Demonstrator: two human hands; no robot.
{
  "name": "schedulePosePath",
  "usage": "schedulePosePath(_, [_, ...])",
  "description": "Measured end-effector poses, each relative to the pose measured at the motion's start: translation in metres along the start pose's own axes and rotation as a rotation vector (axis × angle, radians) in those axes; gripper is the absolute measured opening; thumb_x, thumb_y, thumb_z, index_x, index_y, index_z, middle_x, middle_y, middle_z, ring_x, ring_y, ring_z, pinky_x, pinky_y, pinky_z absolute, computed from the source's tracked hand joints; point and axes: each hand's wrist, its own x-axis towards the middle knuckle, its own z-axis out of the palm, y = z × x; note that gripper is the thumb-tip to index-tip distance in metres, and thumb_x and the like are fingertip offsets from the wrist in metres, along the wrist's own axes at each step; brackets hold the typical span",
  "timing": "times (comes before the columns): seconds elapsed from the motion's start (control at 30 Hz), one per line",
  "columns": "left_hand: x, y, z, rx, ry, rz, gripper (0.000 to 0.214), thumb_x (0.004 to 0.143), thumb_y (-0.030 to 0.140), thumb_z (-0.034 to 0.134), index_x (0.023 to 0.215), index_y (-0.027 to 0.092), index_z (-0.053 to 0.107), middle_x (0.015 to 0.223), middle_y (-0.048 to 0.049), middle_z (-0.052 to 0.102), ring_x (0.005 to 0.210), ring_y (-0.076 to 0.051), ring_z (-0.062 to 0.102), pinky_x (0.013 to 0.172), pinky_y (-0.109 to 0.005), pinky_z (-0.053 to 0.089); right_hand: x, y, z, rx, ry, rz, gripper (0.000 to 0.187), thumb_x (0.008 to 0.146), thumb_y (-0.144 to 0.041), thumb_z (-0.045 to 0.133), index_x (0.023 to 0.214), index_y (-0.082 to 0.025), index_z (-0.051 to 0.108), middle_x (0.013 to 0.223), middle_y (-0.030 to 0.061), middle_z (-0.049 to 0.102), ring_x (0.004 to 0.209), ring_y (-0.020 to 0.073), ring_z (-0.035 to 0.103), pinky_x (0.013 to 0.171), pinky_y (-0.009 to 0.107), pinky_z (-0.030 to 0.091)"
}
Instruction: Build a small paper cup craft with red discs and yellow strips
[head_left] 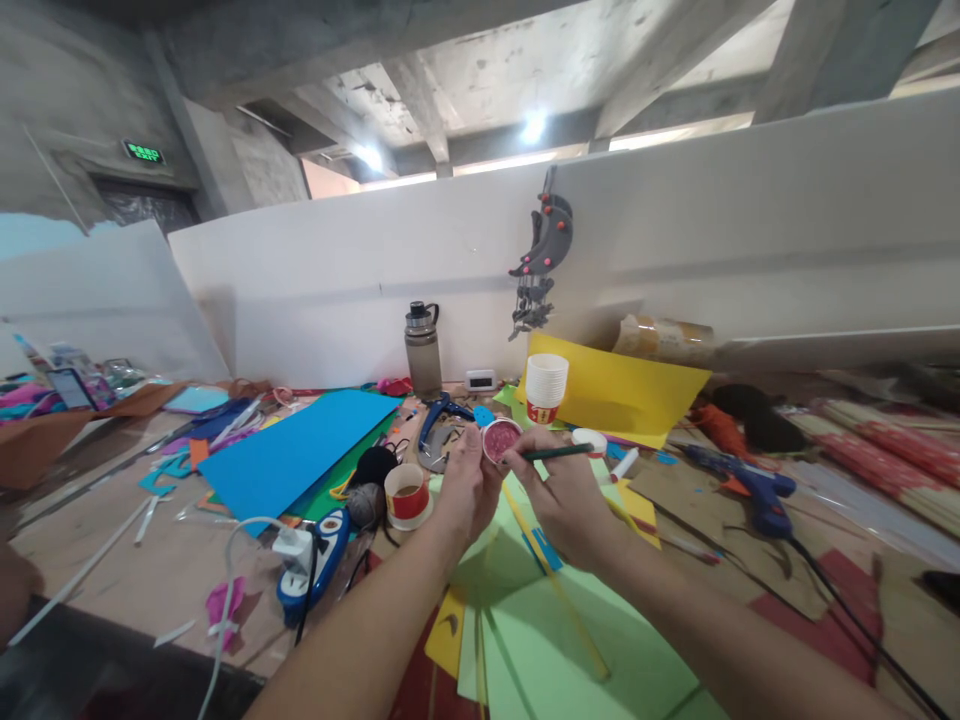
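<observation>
At nine o'clock from the held cup (501,440), a blue sheet (300,455) lies on the table (180,560). At eight o'clock: a blue-and-white power strip (319,575) with a charger plugged in, then a red-and-white paper cup (407,492). A capped bottle (425,355) stands upright between ten and eleven o'clock. The left hand (471,485) has its grip closed round the held cup, whose inside is pink. The right hand (559,500) has its grip pinching a dark slim tool (559,452), near end at the cup's rim; contact cannot be determined. Stacked paper cups (547,383) stand between one and two o'clock; a blue glue gun (769,500) lies at three.
</observation>
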Motion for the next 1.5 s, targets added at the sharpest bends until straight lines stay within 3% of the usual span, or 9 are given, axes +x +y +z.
schedulePosePath(0.2, [0.003,0.002,0.001,0.016,0.005,-0.022,0.031,0.078,0.044,0.056,0.083,0.014,0.062,0.084,-0.0048,0.066,0.075,-0.012,0.061,0.072,-0.023,0.047,0.001,0.003,-0.002,0.102,0.134,0.114,0.013,0.086,-0.028,0.048,0.076,-0.02,0.052,0.07,0.0006,0.058,0.063,0.0149,0.055,0.061,0.027,0.042])
schedulePosePath(0.4, [0.002,0.001,0.001,0.029,0.048,0.01,0.035,0.077,0.047,0.056,0.08,0.013,0.062,0.079,-0.0046,0.066,0.073,-0.011,0.061,0.074,-0.022,0.046,-0.001,0.004,0.001,0.037,0.08,0.035,0.013,0.086,-0.029,0.047,0.078,-0.02,0.053,0.072,0.0019,0.058,0.067,0.0165,0.055,0.061,0.028,0.042])
schedulePosePath(0.77, [0.002,-0.001,0.001,0.031,0.023,0.015,0.035,0.079,0.046,0.054,0.08,0.012,0.064,0.082,-0.0063,0.067,0.077,-0.011,0.062,0.076,-0.02,0.047,-0.003,0.005,0.003,0.027,0.047,0.03,0.007,0.086,-0.026,0.048,0.082,-0.021,0.051,0.073,0.0015,0.057,0.068,0.0169,0.055,0.064,0.029,0.041])
schedulePosePath(1.1, [0.003,-0.003,-0.004,0.042,0.033,0.015,0.032,0.077,0.046,0.056,0.08,0.014,0.06,0.078,-0.0031,0.063,0.071,-0.009,0.058,0.068,-0.019,0.046,-0.004,0.006,0.006,-0.014,0.004,0.039,0.009,0.086,-0.025,0.047,0.08,-0.021,0.051,0.074,0.0021,0.059,0.069,0.0172,0.055,0.065,0.029,0.04])
schedulePosePath(1.27, [0.004,-0.007,-0.009,0.062,0.054,0.046,0.03,0.077,0.046,0.057,0.078,0.016,0.057,0.067,0.0016,0.056,0.058,-0.007,0.049,0.058,-0.019,0.041,-0.002,-0.001,0.005,-0.045,-0.062,0.026,0.017,0.087,-0.026,0.043,0.074,-0.019,0.051,0.07,0.0035,0.058,0.067,0.0176,0.053,0.062,0.029,0.039])
schedulePosePath(1.4, [0.004,-0.004,-0.006,0.128,0.049,0.01,0.036,0.076,0.052,0.054,0.073,0.016,0.054,0.065,-0.0001,0.055,0.056,-0.009,0.048,0.052,-0.021,0.039,-0.001,0.0,0.004,0.046,-0.071,0.097,0.017,0.087,-0.029,0.043,0.074,-0.019,0.051,0.068,0.0035,0.058,0.065,0.0176,0.054,0.061,0.029,0.041])
schedulePosePath(1.5, [0.003,-0.001,-0.005,0.151,0.059,-0.063,0.041,0.074,0.057,0.053,0.071,0.016,0.052,0.061,0.0,0.053,0.05,-0.009,0.047,0.047,-0.022,0.037,-0.001,0.004,0.002,0.151,0.007,0.175,0.015,0.087,-0.031,0.045,0.076,-0.02,0.049,0.064,0.0008,0.057,0.059,0.0154,0.055,0.058,0.027,0.042])
